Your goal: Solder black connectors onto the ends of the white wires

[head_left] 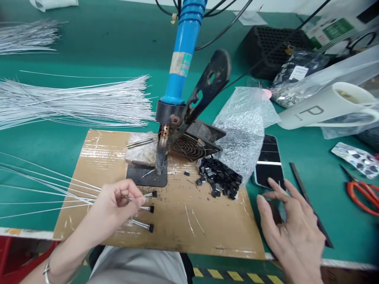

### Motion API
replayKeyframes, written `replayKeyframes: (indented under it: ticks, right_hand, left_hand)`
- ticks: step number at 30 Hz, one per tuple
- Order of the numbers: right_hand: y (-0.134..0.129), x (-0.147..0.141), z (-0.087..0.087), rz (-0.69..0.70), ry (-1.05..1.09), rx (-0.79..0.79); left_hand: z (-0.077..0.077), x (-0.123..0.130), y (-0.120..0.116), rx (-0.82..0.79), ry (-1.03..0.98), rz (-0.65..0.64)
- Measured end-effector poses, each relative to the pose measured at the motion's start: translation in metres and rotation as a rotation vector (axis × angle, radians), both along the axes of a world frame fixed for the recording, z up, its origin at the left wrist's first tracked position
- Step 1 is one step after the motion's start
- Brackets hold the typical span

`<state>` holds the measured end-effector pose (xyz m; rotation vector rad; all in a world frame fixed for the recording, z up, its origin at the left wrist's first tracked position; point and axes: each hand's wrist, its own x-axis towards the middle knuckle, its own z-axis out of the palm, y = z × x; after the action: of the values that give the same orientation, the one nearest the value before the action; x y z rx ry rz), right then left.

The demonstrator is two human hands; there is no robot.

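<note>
My left hand (pixel 118 205) is closed in a pinch over the cardboard sheet (pixel 207 221), among thin wires (pixel 74 189) that run off to the left. Three wire ends with small black connectors (pixel 151 228) lie just right of its fingers. What the fingertips hold is too small to make out. My right hand (pixel 291 225) has its fingers apart, with fingertips at the lower edge of a phone (pixel 269 173). A blue-handled soldering iron (pixel 180 59) stands clamped above the cardboard, its tip pointing down at a black pad (pixel 148 175). Loose black connectors (pixel 220 177) spill from a bubble-wrap bag (pixel 241 126).
A large bundle of wires (pixel 77 100) lies at the left, another (pixel 28 37) behind it. A small fan (pixel 194 140) sits behind the iron. On the right are a white cup (pixel 325 108), red scissors (pixel 363 195), a dark strip (pixel 310 205) and a black crate (pixel 272 49).
</note>
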<state>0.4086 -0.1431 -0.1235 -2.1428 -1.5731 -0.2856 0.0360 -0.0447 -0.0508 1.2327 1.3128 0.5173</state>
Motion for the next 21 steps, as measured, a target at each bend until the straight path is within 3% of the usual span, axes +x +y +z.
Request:
replayKeyframes:
  ticks: [4, 12, 21]
  right_hand:
    - [-0.001, -0.002, 0.002, -0.003, 0.049, -0.036]
    - [-0.001, -0.003, 0.003, 0.004, 0.059, -0.041]
    - [-0.002, 0.006, -0.002, 0.082, 0.048, 0.0]
  left_hand:
    - [-0.003, 0.006, 0.007, -0.015, 0.042, 0.03]
    - [-0.011, 0.012, -0.008, -0.079, 0.042, -0.065]
    - [-0.012, 0.011, -0.005, 0.002, 0.03, 0.045]
